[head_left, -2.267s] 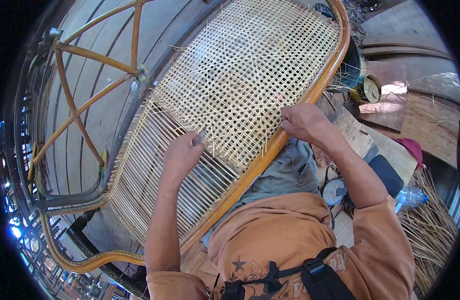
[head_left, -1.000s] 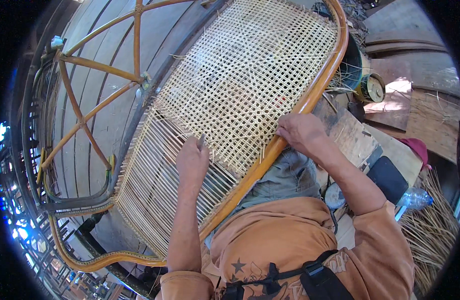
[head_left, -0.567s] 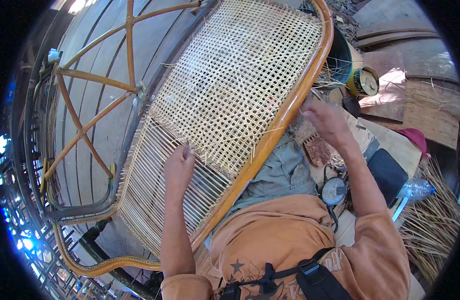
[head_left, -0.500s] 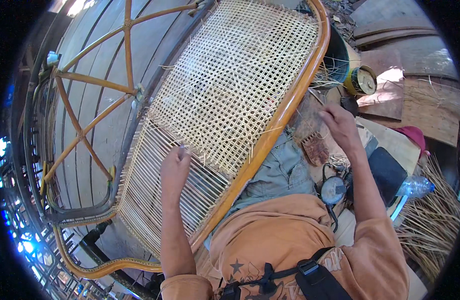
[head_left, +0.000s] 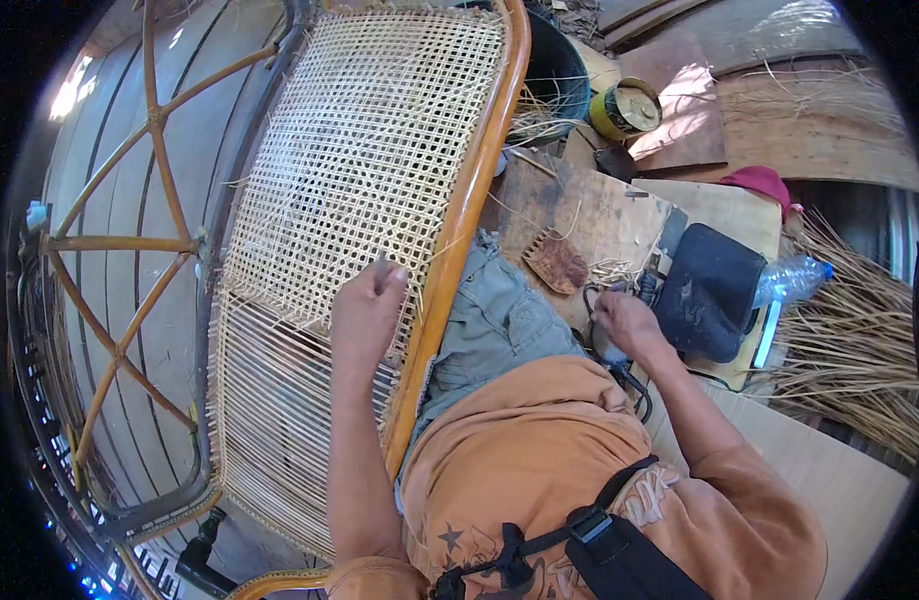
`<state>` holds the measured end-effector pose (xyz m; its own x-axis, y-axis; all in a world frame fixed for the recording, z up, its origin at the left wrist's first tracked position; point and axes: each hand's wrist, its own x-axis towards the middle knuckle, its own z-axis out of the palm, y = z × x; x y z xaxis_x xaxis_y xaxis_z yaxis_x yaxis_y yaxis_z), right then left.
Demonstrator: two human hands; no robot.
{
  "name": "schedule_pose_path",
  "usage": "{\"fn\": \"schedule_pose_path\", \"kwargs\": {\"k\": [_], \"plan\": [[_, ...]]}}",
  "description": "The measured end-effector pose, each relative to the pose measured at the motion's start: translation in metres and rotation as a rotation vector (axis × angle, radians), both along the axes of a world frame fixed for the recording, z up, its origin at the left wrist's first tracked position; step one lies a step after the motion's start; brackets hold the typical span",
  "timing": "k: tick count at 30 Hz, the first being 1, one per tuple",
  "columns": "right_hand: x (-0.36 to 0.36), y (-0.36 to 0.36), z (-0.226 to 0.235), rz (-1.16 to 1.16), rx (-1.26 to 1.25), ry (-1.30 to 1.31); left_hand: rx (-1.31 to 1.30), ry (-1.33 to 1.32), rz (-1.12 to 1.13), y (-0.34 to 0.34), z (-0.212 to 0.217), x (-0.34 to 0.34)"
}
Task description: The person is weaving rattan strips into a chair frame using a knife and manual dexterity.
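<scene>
Fingers of the left hand (head_left: pixel 367 318) pinch 1 slim grey tool (head_left: pixel 382 262), best kept from snagging pale woven cane mesh (head_left: pixel 365 130); right hand (head_left: pixel 630 322) grip unclear.

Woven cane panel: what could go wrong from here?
Possible risks:
1. The left hand grips a small grey object in front of the woven cane panel; a slip might nick or snag strands.
2. The right hand is close to a black cord and could catch it.
3. The clear bottle lies on its side beside a black flat object; if bumped, it may roll.
</scene>
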<state>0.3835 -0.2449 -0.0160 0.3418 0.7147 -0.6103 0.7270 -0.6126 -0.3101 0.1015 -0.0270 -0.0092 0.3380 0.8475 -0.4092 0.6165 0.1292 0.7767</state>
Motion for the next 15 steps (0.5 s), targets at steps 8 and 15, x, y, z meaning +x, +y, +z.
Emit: {"fn": "schedule_pose_path", "kwargs": {"k": [8, 15], "plan": [[-0.006, -0.051, -0.002, -0.119, 0.032, -0.055, -0.119, 0.005, -0.105, -0.001, -0.013, 0.013], [0.02, -0.046, 0.005, -0.316, 0.272, -0.137, -0.181, -0.017, -0.052, -0.003, -0.012, 0.01]]}}
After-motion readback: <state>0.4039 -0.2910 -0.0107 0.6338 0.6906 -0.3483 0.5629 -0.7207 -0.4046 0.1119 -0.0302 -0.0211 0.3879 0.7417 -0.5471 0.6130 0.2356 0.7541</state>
